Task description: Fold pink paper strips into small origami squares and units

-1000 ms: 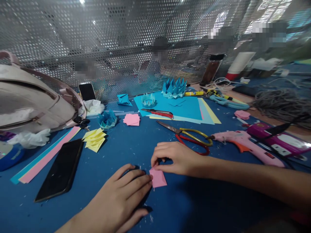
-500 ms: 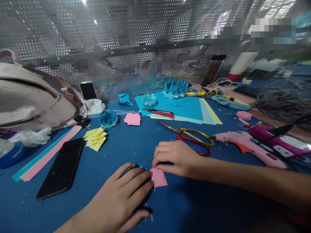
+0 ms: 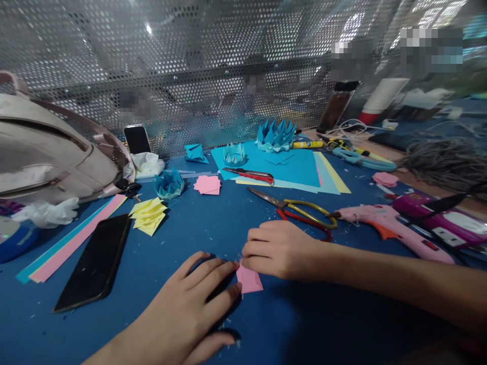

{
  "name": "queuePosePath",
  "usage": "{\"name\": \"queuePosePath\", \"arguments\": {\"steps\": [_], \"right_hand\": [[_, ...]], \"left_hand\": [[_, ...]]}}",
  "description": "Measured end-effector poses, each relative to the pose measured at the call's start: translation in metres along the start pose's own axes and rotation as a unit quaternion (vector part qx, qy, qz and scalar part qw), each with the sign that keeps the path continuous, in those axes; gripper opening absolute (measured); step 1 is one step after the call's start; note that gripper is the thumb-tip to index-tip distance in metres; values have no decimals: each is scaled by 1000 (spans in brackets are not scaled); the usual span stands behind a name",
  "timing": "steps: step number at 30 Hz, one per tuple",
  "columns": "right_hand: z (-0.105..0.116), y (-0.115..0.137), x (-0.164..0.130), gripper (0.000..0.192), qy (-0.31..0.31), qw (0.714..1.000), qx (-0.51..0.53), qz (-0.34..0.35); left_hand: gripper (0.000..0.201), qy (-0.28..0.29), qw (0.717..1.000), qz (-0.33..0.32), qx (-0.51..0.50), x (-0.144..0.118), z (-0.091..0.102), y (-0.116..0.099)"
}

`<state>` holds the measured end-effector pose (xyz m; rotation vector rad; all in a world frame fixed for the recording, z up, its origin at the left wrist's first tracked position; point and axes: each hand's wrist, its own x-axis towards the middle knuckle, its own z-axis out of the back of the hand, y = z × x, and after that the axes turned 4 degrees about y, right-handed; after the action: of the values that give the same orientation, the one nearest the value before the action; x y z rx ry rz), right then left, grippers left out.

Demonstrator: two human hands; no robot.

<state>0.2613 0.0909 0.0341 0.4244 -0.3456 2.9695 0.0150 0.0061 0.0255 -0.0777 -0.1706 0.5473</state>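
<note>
A small piece of folded pink paper lies flat on the blue table between my two hands. My left hand is spread on the table, palm down, its fingertips holding the paper's left edge and its thumb apart. Fingers curled together, my right hand presses at the paper's top edge; its thumb is mostly hidden. Just beyond my right hand lie scissors with one yellow and one red handle. A pink glue gun rests to their right.
A black phone, paper strips and yellow paper pieces lie left. Pink squares, a red cutter, blue sheets and folded blue paper crowns are further back. A backpack stands far left.
My right hand's fingers have curled in more and shifted slightly right along the paper's top edge. My left hand has hardly moved. The view has shifted slightly.
</note>
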Motion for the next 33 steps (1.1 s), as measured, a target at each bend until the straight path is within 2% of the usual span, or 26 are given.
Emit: {"name": "queuePosePath", "arguments": {"steps": [9, 12, 17, 22, 25, 29, 33], "right_hand": [[2, -2, 0, 25, 6, 1000, 9, 21], [4, -4, 0, 26, 30, 999, 38, 11], [15, -11, 2, 23, 94, 984, 147, -31], [26, -16, 0, 18, 133, 974, 175, -58], [23, -14, 0, 17, 116, 958, 229, -126], [13, -7, 4, 12, 106, 921, 281, -249], [6, 0, 6, 10, 112, 905, 308, -272]], "left_hand": [[50, -8, 1000, -13, 26, 0, -1, 1], [51, 5, 999, -15, 31, -1, 1, 1], [54, 32, 999, -16, 34, 0, 5, 1], [55, 41, 998, -19, 43, 1, 8, 0], [55, 43, 998, -21, 48, 2, 9, -1], [53, 37, 998, -21, 51, 2, 8, -1], [52, 10, 999, -18, 47, -1, 2, 0]]}}
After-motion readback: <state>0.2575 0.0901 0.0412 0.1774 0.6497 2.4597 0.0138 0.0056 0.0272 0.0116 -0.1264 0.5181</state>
